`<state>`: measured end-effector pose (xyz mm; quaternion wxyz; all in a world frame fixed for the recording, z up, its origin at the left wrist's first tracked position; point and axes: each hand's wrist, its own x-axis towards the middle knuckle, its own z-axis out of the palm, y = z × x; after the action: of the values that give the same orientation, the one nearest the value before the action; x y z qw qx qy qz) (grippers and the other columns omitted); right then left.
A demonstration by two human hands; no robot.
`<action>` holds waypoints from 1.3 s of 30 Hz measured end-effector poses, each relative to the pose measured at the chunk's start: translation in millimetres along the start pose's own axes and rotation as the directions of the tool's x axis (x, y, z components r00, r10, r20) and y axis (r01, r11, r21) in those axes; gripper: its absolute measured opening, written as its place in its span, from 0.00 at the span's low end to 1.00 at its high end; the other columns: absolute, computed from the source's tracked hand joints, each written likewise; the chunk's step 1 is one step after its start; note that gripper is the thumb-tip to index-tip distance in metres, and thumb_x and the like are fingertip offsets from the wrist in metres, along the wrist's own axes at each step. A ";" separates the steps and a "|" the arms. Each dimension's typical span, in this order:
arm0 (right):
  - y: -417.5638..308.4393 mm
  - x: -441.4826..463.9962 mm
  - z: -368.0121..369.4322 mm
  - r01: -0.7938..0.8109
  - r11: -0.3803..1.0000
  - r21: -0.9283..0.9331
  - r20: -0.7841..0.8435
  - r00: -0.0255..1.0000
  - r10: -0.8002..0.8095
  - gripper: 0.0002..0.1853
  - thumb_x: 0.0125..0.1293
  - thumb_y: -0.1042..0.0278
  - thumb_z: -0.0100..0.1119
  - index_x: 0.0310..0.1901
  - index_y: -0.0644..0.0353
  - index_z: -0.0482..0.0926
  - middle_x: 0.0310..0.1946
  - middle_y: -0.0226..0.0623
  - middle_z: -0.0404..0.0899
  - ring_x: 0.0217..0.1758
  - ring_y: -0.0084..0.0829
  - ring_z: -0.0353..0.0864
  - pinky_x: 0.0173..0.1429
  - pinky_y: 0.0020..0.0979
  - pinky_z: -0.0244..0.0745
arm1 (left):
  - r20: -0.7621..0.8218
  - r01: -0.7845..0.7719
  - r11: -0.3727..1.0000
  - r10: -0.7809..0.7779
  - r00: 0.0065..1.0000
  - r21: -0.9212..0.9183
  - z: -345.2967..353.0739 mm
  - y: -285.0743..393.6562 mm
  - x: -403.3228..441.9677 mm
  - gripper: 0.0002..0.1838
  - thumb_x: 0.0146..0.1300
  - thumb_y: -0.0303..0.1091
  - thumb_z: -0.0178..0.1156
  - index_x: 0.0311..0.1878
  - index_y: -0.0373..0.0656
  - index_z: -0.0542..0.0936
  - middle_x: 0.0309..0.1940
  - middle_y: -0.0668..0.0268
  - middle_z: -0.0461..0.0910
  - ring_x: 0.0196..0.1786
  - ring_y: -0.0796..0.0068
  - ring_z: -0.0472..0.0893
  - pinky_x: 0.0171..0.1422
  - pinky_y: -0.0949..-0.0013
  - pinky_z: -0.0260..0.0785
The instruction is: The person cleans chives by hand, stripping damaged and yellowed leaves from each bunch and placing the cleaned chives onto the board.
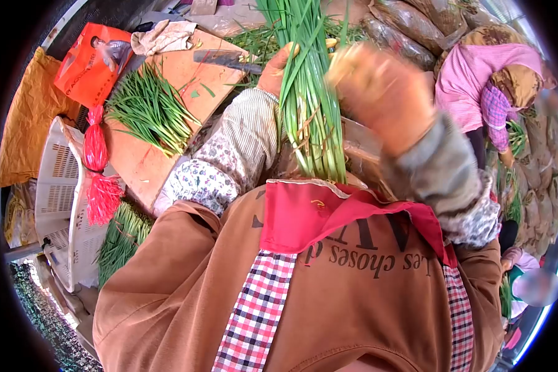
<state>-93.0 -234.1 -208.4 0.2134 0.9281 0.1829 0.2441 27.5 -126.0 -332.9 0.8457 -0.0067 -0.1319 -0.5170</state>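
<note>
A long bunch of garlic chives point(316, 111) stands upright in front of my chest, leaf ends up and pale stem ends down. My left hand point(279, 68) is closed round its left side, fingers partly hidden behind the leaves. To the right of the bunch, my right hand point(384, 93) is raised and smeared by motion, so its fingers cannot be made out. A second pile of chives point(152, 108) lies on a tan board point(136, 152) at the left. A dark flat blade point(226, 61) rests on the board's far edge, near my left hand.
Red plastic twine point(96, 167) hangs over a white plastic basket point(56, 180) at the left. An orange bag point(90, 65) and a crumpled cloth point(163, 37) lie behind. More chives point(123, 239) are beside my left elbow. A bending co-worker point(487, 80) and stacked filled bags point(409, 31) are at the right.
</note>
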 end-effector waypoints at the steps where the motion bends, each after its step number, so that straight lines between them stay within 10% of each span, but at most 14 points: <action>1: -13.7 -5.1 -7.5 -0.193 0.923 0.332 0.247 0.963 0.112 0.22 0.59 0.48 0.51 0.36 0.64 0.76 0.31 0.45 0.77 0.35 0.42 0.78 0.41 0.39 0.74 | 0.045 0.013 0.996 -0.018 0.999 0.094 -2.1 2.7 1.1 0.36 0.57 0.51 0.54 0.64 0.38 0.60 0.58 0.46 0.65 0.56 0.50 0.72 0.60 0.47 0.64; 2: -20.9 -6.7 -11.3 -0.424 0.711 0.561 0.496 0.860 0.121 0.27 0.56 0.41 0.53 0.36 0.65 0.76 0.32 0.47 0.78 0.37 0.43 0.79 0.42 0.40 0.74 | 0.091 0.019 0.982 -0.037 0.995 0.189 -1.2 6.0 3.0 0.35 0.57 0.51 0.55 0.63 0.39 0.61 0.58 0.46 0.66 0.56 0.49 0.72 0.60 0.47 0.64; 5: -25.2 -0.9 -5.6 -0.579 0.725 0.374 0.720 0.673 0.166 0.32 0.50 0.36 0.57 0.34 0.66 0.77 0.32 0.49 0.78 0.39 0.45 0.79 0.44 0.40 0.73 | 0.037 -0.028 0.932 0.015 0.999 0.361 -0.4 -0.5 -0.8 0.39 0.55 0.54 0.56 0.64 0.39 0.60 0.61 0.44 0.62 0.57 0.52 0.71 0.63 0.49 0.61; 17: -26.3 -27.8 58.8 -0.783 0.224 0.581 0.718 0.622 0.311 0.19 0.50 0.58 0.61 0.35 0.68 0.77 0.27 0.46 0.79 0.32 0.40 0.79 0.38 0.36 0.73 | -0.089 -0.125 0.938 0.162 0.983 0.322 -3.5 -9.7 -6.6 0.39 0.54 0.59 0.55 0.61 0.39 0.65 0.55 0.46 0.69 0.55 0.45 0.71 0.61 0.43 0.61; 24: -12.2 -56.9 45.3 -0.681 -0.575 0.453 0.801 0.595 -0.073 0.14 0.54 0.56 0.60 0.27 0.59 0.74 0.13 0.25 0.66 0.12 0.16 0.62 0.16 0.21 0.56 | -0.107 -0.145 0.928 0.192 0.976 0.343 -11.4 -8.3 -6.8 0.41 0.53 0.65 0.51 0.64 0.45 0.62 0.59 0.50 0.66 0.58 0.48 0.69 0.62 0.47 0.62; 31: -28.3 -76.2 24.4 -0.782 -0.084 0.617 0.776 0.623 -0.100 0.22 0.58 0.51 0.58 0.45 0.62 0.75 0.23 0.35 0.75 0.23 0.22 0.73 0.27 0.24 0.68 | -0.018 -0.043 0.971 0.049 0.999 0.236 3.7 -17.8 -9.9 0.44 0.51 0.67 0.51 0.62 0.39 0.63 0.57 0.39 0.65 0.54 0.46 0.72 0.59 0.51 0.66; 33: -40.7 -91.1 35.3 -0.565 0.164 0.809 0.579 0.814 -0.052 0.22 0.62 0.50 0.50 0.49 0.58 0.74 0.37 0.52 0.77 0.41 0.41 0.77 0.47 0.35 0.70 | 0.154 0.001 0.964 -0.043 0.987 0.267 -9.1 -10.0 -5.5 0.48 0.50 0.71 0.48 0.62 0.37 0.62 0.59 0.41 0.63 0.56 0.48 0.71 0.59 0.52 0.66; 39: -34.6 -79.5 16.0 -0.650 0.491 0.580 0.782 0.613 -0.113 0.21 0.64 0.52 0.43 0.42 0.65 0.75 0.38 0.55 0.76 0.45 0.51 0.74 0.50 0.44 0.67 | 0.057 0.069 0.954 -0.089 0.994 0.290 -3.9 -13.0 -3.8 0.45 0.53 0.63 0.54 0.64 0.36 0.58 0.61 0.48 0.63 0.61 0.52 0.67 0.66 0.49 0.57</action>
<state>-157.4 -245.1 -267.6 -0.2451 0.9401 0.0059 -0.2370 15.3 -129.3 -339.1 0.8114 0.1038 -0.2350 -0.5250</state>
